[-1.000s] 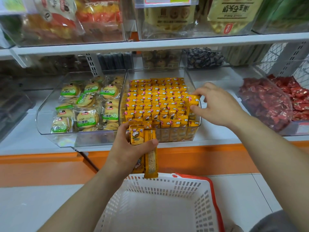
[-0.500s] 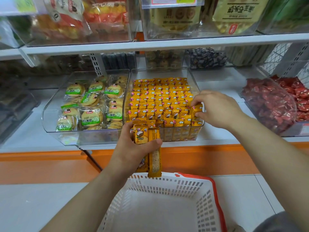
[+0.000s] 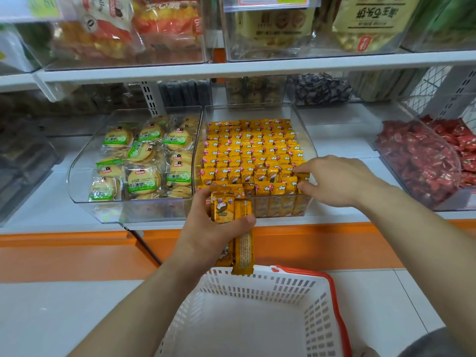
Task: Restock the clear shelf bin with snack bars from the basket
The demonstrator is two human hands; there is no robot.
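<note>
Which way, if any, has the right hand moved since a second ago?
Yes. The right hand has shifted toward the front wall of the clear bin, along its right side, pinching a snack bar.

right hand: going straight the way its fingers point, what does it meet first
Likely the packed snack bars in the clear bin; the right hand points left into them.

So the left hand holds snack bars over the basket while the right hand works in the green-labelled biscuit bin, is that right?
Not quite: in the head view the right hand pinches a bar in the yellow snack bar bin, beside the biscuit bin. The left hand does hold snack bars over the basket.
</note>
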